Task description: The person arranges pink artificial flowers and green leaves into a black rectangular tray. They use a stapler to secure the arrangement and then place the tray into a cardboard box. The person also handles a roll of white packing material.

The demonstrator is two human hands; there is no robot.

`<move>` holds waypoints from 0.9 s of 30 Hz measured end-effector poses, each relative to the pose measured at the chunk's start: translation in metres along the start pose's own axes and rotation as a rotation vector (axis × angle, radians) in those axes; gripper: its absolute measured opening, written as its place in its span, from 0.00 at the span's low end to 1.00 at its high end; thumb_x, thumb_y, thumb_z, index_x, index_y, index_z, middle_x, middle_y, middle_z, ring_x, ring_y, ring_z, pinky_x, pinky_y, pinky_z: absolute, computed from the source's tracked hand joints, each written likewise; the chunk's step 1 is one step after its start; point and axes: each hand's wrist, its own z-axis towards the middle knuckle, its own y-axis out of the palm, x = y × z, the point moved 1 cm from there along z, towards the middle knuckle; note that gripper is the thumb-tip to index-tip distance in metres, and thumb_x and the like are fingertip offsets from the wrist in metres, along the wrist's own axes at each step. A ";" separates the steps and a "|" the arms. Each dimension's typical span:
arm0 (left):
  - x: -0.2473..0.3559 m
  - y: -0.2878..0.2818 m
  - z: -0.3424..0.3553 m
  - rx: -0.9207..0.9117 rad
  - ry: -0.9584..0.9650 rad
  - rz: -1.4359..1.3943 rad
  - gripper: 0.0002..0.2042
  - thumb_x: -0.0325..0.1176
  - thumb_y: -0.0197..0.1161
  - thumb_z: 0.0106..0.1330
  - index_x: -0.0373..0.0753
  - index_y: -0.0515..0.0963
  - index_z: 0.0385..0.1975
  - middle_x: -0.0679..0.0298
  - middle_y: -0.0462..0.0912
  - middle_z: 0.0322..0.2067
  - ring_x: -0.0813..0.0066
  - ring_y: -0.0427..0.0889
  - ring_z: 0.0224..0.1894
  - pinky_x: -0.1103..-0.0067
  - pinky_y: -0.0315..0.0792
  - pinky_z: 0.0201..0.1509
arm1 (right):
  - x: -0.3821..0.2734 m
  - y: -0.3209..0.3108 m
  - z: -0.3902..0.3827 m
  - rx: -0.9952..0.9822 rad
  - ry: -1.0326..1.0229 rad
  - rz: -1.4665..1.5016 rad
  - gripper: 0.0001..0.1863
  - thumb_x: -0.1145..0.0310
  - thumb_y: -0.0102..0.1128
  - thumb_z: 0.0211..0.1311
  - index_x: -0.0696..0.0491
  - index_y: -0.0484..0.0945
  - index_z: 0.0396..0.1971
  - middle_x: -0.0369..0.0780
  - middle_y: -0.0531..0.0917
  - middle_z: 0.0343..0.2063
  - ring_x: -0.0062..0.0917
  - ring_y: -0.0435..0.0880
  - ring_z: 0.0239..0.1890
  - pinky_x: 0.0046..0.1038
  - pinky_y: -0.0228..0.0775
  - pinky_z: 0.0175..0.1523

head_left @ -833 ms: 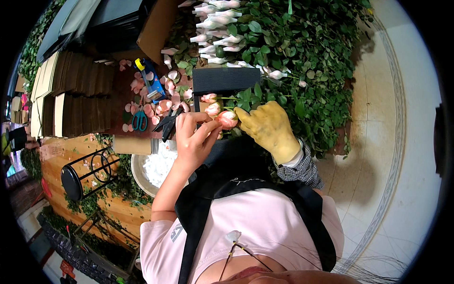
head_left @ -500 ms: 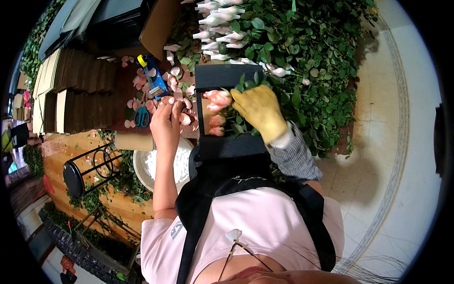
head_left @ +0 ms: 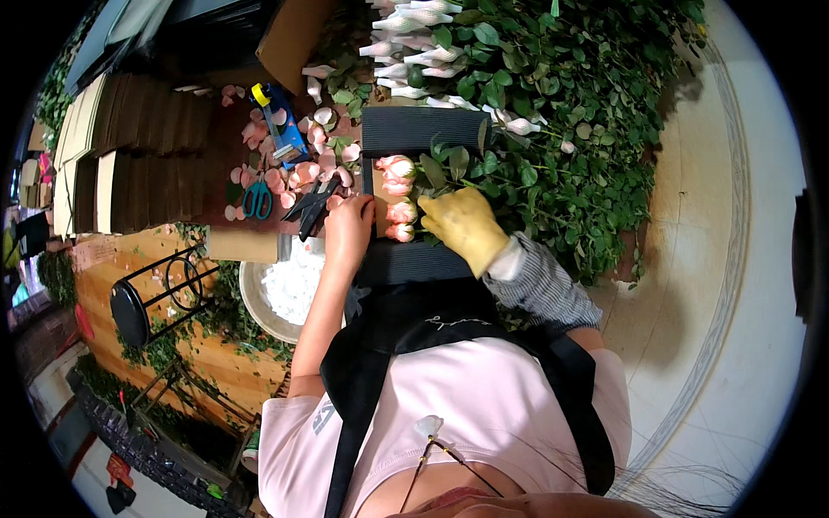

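Several pink roses (head_left: 399, 183) lie in two groups on a sheet of brown card between two black corrugated strips (head_left: 423, 129). Their leafy stems run to the right. My right hand (head_left: 466, 226), in a yellow glove, is closed over the stems just right of the blooms. My bare left hand (head_left: 348, 226) is at the card's left edge with its fingers curled; what they hold, if anything, is hidden. Next to that hand, a black tool with two long arms (head_left: 309, 209) lies among loose pink petals (head_left: 304, 175).
Teal-handled scissors (head_left: 257, 200) and a blue tape dispenser (head_left: 281, 129) lie on the left. Stacked folded cardboard (head_left: 129, 155) stands farther left. A bin of white sleeves (head_left: 250, 298) is below. Net-wrapped roses (head_left: 414, 43) and dense foliage (head_left: 587, 155) fill the far right.
My left hand has moved right from the petals to the card's edge, uncovering the black tool. My gloved hand has come down and nearer, away from the upper roses, which now lie in line.
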 end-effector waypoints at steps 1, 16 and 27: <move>-0.001 0.004 -0.001 0.034 0.050 0.023 0.09 0.33 0.63 0.67 0.36 0.86 0.40 0.51 0.86 0.34 0.48 0.86 0.36 0.64 0.79 0.41 | -0.002 0.010 0.006 -0.136 0.014 -0.061 0.13 0.60 0.66 0.59 0.50 0.82 0.40 0.37 0.83 0.22 0.31 0.84 0.27 0.37 0.73 0.33; -0.009 0.016 -0.007 0.047 0.033 -0.142 0.09 0.30 0.63 0.69 0.35 0.86 0.44 0.48 0.86 0.33 0.52 0.87 0.35 0.70 0.78 0.40 | 0.008 0.033 0.017 -0.083 -0.173 0.023 0.19 0.50 0.67 0.58 0.52 0.78 0.31 0.37 0.84 0.21 0.32 0.86 0.27 0.34 0.75 0.35; 0.041 -0.019 -0.017 -0.028 0.625 0.341 0.19 0.34 0.73 0.55 0.43 0.82 0.47 0.61 0.77 0.38 0.59 0.78 0.41 0.66 0.72 0.45 | 0.007 0.036 0.018 -0.099 -0.078 0.033 0.09 0.60 0.60 0.61 0.49 0.79 0.29 0.39 0.85 0.21 0.36 0.87 0.27 0.39 0.76 0.35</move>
